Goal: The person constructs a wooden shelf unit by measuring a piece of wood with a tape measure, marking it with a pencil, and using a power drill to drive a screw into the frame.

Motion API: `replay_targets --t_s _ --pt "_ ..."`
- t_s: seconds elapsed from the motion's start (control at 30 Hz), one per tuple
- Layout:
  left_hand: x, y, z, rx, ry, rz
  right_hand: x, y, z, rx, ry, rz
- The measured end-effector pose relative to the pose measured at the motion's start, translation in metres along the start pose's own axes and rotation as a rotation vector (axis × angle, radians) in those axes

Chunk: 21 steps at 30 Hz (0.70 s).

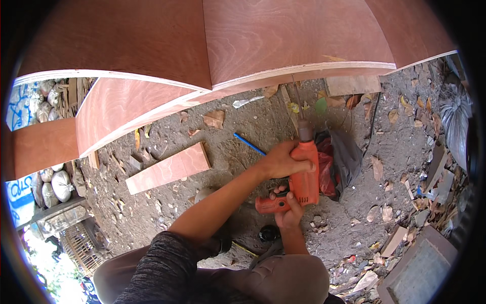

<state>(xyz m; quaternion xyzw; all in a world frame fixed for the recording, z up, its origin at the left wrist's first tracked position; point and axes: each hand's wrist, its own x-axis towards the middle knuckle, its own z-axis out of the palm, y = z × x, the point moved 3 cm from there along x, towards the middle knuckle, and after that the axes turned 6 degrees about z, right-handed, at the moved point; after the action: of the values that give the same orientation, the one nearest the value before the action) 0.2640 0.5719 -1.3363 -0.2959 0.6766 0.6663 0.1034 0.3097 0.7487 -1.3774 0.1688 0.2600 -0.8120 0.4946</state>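
From my end, the drilling looks to be at the lining-up or boring stage: the bit (299, 101) runs from the orange drill (305, 175) to the edge of the big plywood structure (298, 38) on the far side, but I can't tell whether its tip touches the wood or has gone in. The panels already stand joined edge to edge, though I can't make out what fastens them. I see no finished hole in the faces turned my way, so I can't count what is left. The drill lies right of centre, between me and the structure, handle turned left, directly in both hands. My left hand (284, 160) wraps the front of its body, just behind the chuck; my right hand (289, 209) is curled around the handle at the near end, and whether a finger presses the trigger I can't tell. A dark plastic bag (350, 158) sits just right of the drill; a loose plywood strip (169, 167) lies well to the left.
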Motion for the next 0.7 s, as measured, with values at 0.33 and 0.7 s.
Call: replay_targets --t_s 0.33,0.7 --pt "0.0 0.001 0.001 0.028 0.017 0.017 -0.003 0.0 -0.012 0.03 -0.021 0.018" --pt "0.058 0.032 -0.062 -0.496 0.664 0.048 0.001 -0.005 -0.01 0.049 -0.014 0.007"
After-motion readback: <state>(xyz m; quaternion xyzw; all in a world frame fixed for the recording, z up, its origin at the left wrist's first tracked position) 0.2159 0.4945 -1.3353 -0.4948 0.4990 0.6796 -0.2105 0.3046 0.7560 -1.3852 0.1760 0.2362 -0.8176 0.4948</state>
